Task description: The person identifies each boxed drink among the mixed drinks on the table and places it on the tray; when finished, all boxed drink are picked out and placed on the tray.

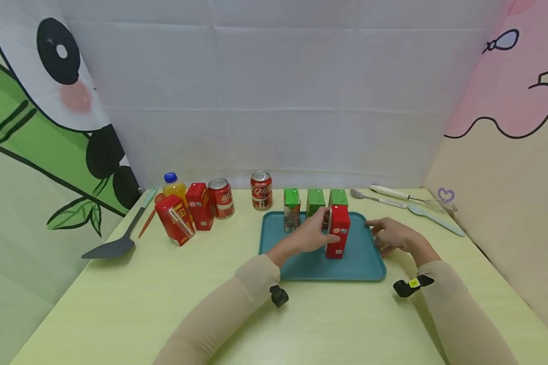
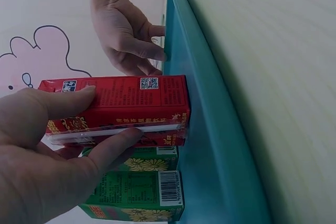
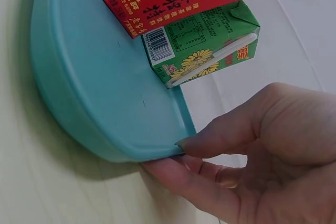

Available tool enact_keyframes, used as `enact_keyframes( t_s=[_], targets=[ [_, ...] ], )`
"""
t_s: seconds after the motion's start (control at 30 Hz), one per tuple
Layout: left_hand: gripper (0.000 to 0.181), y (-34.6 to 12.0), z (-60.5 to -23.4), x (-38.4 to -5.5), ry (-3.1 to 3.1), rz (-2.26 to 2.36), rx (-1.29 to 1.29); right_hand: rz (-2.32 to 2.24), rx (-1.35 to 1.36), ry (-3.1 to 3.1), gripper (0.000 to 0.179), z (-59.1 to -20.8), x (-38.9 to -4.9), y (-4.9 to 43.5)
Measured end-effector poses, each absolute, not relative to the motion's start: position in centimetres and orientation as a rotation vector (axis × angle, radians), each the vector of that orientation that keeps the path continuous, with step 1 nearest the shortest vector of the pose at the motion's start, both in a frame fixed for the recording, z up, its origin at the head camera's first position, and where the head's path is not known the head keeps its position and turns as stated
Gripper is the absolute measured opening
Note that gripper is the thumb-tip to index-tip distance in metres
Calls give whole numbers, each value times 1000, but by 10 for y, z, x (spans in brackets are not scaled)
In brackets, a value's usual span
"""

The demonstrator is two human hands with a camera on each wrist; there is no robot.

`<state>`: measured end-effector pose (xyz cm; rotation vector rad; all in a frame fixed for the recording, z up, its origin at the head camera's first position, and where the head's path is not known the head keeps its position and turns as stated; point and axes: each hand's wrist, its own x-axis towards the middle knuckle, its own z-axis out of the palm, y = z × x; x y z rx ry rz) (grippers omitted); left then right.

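My left hand [image 1: 307,235] grips an upright red drink carton [image 1: 341,225] on the blue-green tray [image 1: 297,268]. In the left wrist view, the thumb lies on one printed face and a finger presses beside the carton's wrapped white straw [image 2: 131,130]. The right hand [image 1: 396,235] pinches the tray's right rim, thumb on top and fingers beneath, as the right wrist view shows. Behind the red carton, a green carton [image 1: 292,213], a second green carton [image 1: 315,199] and a third green carton [image 1: 338,196] stand in a row on the tray, the latter two partly hidden.
Left of the tray are one cola can [image 1: 261,192], another can [image 1: 221,200], a red carton [image 1: 200,207], a tilted red carton [image 1: 175,220], a juice bottle [image 1: 175,187] and a spatula [image 1: 118,246]. A whisk [image 1: 411,196] and a pale-green utensil [image 1: 434,219] lie back right.
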<state>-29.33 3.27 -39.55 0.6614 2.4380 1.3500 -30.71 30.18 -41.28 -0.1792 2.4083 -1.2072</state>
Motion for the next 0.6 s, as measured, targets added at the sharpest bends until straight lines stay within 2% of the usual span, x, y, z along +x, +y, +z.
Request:
enact_keyframes(
  t_s=[0.6],
  targets=[
    [77,50,-394,-304,2447,1314,681,-1182,-157,2411,73,-415,-311,304]
  ],
)
